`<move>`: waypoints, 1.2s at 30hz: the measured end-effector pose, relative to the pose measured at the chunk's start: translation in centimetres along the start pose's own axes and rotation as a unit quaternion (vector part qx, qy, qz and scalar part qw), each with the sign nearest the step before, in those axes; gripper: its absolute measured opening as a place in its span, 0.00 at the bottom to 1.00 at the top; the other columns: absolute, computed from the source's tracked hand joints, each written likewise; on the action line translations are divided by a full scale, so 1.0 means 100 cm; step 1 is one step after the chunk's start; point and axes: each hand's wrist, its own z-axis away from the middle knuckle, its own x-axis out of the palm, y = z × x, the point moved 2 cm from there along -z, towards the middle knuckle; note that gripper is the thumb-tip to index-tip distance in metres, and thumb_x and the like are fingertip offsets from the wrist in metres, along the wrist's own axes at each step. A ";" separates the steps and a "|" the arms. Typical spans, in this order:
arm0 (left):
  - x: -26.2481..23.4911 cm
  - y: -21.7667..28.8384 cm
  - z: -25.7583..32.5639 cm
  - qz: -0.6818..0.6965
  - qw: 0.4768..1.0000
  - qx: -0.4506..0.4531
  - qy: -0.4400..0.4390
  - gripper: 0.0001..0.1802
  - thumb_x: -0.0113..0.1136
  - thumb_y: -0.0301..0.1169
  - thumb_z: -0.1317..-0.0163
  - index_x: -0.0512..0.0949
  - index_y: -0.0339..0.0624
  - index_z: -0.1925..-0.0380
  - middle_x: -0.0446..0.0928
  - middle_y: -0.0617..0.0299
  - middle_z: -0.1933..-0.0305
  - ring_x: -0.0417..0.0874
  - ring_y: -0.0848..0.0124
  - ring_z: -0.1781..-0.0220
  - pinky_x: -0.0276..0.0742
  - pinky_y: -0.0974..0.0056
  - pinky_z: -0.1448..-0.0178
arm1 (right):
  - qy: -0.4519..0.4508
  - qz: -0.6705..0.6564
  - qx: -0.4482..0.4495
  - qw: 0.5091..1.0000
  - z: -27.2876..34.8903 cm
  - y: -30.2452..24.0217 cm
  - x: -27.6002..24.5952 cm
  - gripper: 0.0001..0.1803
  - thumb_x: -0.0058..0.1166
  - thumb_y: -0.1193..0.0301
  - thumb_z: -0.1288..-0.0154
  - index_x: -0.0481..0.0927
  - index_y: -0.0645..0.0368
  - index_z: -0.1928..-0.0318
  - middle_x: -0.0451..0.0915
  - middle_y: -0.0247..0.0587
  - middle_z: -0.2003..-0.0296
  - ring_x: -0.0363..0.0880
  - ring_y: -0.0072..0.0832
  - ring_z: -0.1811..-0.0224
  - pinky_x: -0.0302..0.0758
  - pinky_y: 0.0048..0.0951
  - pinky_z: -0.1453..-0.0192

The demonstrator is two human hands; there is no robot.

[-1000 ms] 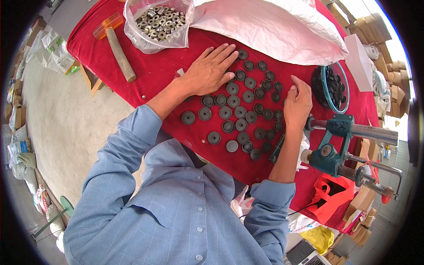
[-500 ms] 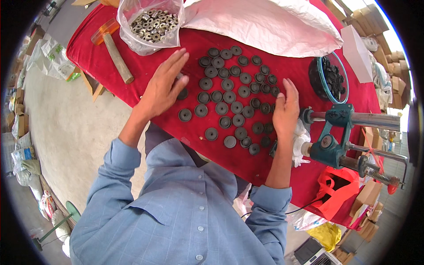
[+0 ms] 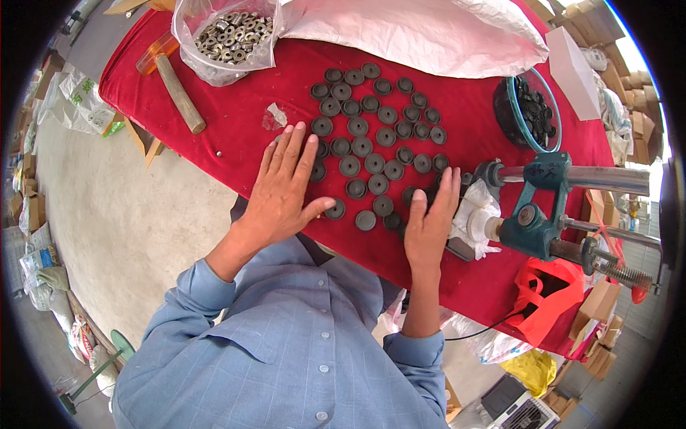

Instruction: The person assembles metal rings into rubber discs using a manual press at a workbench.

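My left hand (image 3: pixel 280 189) lies flat at the left edge of a spread of round black discs (image 3: pixel 374 163), each with a small centre hole. Its fingers are stretched out, and the thumb reaches a disc (image 3: pixel 334 209) near the table's front edge. On the right side of the spread is my right hand (image 3: pixel 430 232), fingers extended and thumb apart, covering some discs. Neither hand grips anything. Most discs lie singly and face up; a few overlap. A small crumpled clear scrap (image 3: pixel 277 114) lies beyond my left fingertips.
A clear bag (image 3: pixel 271 53) of metal rings and a wooden-handled mallet (image 3: pixel 180 94) lie far left on the red cloth (image 3: pixel 236 132). A white sack (image 3: pixel 429 36) lies behind. At right stand a bowl (image 3: pixel 509 118) of black parts, a green hand press (image 3: pixel 529 214) and a red bag (image 3: pixel 536 314).
Both hands have come nearer to my body; the right has also moved left. Discs at the left and right edges sit closer to the rest. The clear scrap has come into sight.
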 end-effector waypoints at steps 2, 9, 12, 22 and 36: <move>0.008 0.007 -0.004 -0.033 0.999 0.010 -0.004 0.59 0.63 0.64 0.34 0.55 0.29 0.19 0.49 0.33 0.14 0.50 0.38 0.12 0.47 0.35 0.14 | -0.001 0.068 -0.019 0.998 -0.003 0.003 0.011 0.36 0.48 0.62 0.17 0.58 0.72 0.21 0.53 0.64 0.18 0.52 0.61 0.16 0.54 0.60 0.16; 0.025 0.022 -0.031 -0.003 0.999 0.039 0.002 0.56 0.60 0.62 0.30 0.53 0.33 0.17 0.48 0.37 0.12 0.49 0.41 0.11 0.48 0.38 0.13 | -0.014 0.090 -0.063 0.994 -0.029 0.003 0.028 0.33 0.49 0.64 0.18 0.63 0.71 0.23 0.56 0.65 0.19 0.56 0.61 0.17 0.57 0.61 0.17; 0.000 0.010 -0.026 0.020 1.000 0.015 0.016 0.52 0.59 0.57 0.27 0.53 0.35 0.17 0.48 0.40 0.12 0.49 0.42 0.11 0.48 0.39 0.13 | -0.017 -0.073 -0.038 0.996 -0.024 -0.010 0.000 0.32 0.48 0.66 0.19 0.62 0.70 0.22 0.56 0.66 0.20 0.57 0.62 0.18 0.58 0.57 0.16; 0.007 0.011 0.014 0.017 1.000 0.001 -0.027 0.58 0.64 0.59 0.32 0.49 0.33 0.16 0.45 0.38 0.12 0.45 0.41 0.10 0.49 0.42 0.12 | -0.121 0.089 -0.044 0.988 0.055 -0.044 0.010 0.52 0.63 0.53 0.27 0.50 0.65 0.16 0.45 0.69 0.17 0.43 0.66 0.14 0.52 0.65 0.17; -0.012 -0.037 -0.011 0.070 0.986 -0.049 0.144 0.24 0.69 0.22 0.35 0.80 0.38 0.38 0.75 0.47 0.38 0.79 0.48 0.38 0.79 0.51 0.36 | 0.015 -0.007 -0.071 0.997 0.041 -0.012 -0.008 0.33 0.56 0.69 0.25 0.66 0.69 0.24 0.63 0.61 0.23 0.59 0.59 0.20 0.58 0.57 0.17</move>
